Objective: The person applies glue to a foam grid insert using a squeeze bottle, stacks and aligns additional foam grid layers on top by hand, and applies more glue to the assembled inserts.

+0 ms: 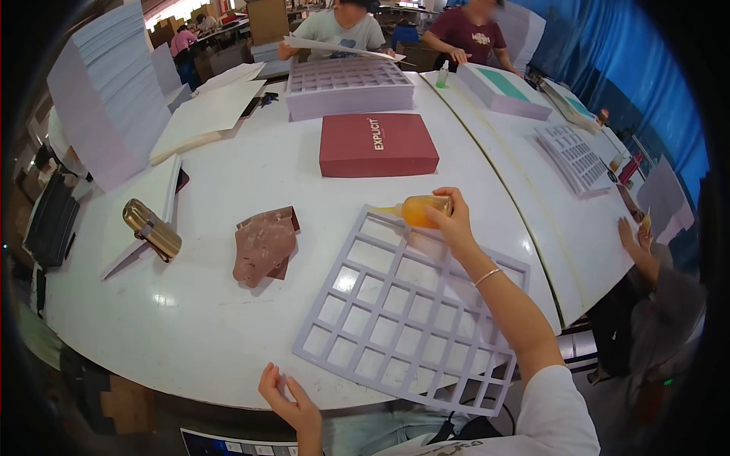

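Note:
My right hand [454, 226] is wrapped round a squeeze bottle [420, 210] of amber liquid, likely glue. The bottle lies almost level, its nozzle pointing left over the far left corner of a pale lilac grid frame [342, 296]. That frame, with rows of square openings, lies tilted on the white table, its near right corner past the edge. Whether the nozzle touches the frame I cannot tell. My left hand [291, 403] is at the table's near edge, left of the frame, with fingers loosely curled apart and nothing in them.
A crumpled brown cloth-like piece [264, 247] lies left of the frame, a gold flask [152, 229] farther left. Beyond stand a red box [378, 144] and a stack of grid frames [350, 87]. Tall paper stacks [106, 91] rise at left. Co-workers [342, 34] stand across the table [205, 319].

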A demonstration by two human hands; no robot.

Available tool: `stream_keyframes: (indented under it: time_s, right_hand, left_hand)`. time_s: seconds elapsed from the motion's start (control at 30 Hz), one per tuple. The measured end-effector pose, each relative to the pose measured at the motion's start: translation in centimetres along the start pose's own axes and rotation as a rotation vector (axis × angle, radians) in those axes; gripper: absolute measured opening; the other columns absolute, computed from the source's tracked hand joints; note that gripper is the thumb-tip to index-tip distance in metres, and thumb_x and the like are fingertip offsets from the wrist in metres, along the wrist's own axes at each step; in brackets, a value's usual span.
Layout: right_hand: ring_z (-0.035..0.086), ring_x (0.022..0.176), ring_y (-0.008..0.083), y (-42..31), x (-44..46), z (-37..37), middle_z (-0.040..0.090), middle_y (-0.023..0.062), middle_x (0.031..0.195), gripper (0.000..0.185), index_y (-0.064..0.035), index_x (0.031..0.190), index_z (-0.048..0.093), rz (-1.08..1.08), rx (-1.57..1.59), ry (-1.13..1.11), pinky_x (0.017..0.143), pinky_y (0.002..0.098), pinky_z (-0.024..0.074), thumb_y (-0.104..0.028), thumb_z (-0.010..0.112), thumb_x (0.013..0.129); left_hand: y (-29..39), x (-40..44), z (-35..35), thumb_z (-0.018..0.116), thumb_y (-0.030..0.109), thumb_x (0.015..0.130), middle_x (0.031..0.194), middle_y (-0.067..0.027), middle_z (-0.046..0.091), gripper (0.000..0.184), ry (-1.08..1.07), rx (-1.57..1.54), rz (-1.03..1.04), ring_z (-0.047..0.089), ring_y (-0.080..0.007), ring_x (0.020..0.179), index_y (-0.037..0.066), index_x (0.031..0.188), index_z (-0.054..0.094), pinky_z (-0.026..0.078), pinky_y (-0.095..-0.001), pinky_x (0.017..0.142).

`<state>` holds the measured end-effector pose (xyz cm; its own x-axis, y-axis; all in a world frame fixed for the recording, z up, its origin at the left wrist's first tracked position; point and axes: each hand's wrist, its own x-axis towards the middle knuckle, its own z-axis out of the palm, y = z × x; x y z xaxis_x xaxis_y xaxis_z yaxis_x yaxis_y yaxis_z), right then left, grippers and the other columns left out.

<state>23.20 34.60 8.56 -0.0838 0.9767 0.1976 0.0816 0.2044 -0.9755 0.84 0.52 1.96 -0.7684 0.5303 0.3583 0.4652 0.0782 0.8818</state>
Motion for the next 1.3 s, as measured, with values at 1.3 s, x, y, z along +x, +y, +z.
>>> stream_keyframes:
  time_s: [1.3]
  right_hand:
    - [0.057, 0.093, 0.0163, -0.4, -3.6, -8.3, 0.057, 0.0081, 0.102, 0.036, -0.0053, 0.11, 0.051, 0.143, 0.002, 0.075, 0.079, 0.0301, 0.0524, -0.01, 0.07, 0.08]
  left_hand:
    - [-0.2, -0.5, 0.7, 0.048, -0.005, 0.088, 0.111, -0.0168, 0.051, 0.026, 0.078, 0.105, 0.189, 0.051, -0.0288, 0.104, -0.006, 0.114, 0.052, 0.042, -0.0396, 0.092]
